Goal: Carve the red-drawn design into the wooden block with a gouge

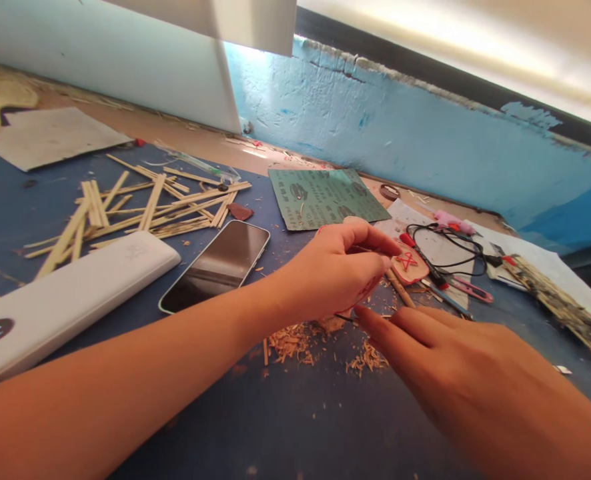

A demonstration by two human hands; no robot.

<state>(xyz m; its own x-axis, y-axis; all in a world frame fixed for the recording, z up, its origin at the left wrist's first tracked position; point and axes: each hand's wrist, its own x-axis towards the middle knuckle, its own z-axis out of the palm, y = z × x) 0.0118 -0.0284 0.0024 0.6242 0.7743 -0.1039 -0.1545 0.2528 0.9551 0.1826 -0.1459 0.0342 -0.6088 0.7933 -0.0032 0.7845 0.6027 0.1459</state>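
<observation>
A thin dark tool (345, 318) juts from the fingertips of the right hand (448, 353), whose grip is pinched on it, low over the worktop (285, 427), just below the left hand (333, 270). The left grip is curled, what it holds hidden from view, beside a flat piece with a red star (408, 265). Shavings (290, 343) lie beneath, with a phone (218, 263), green sheet (325, 193) and pale sticks (150, 207) farther out.
</observation>
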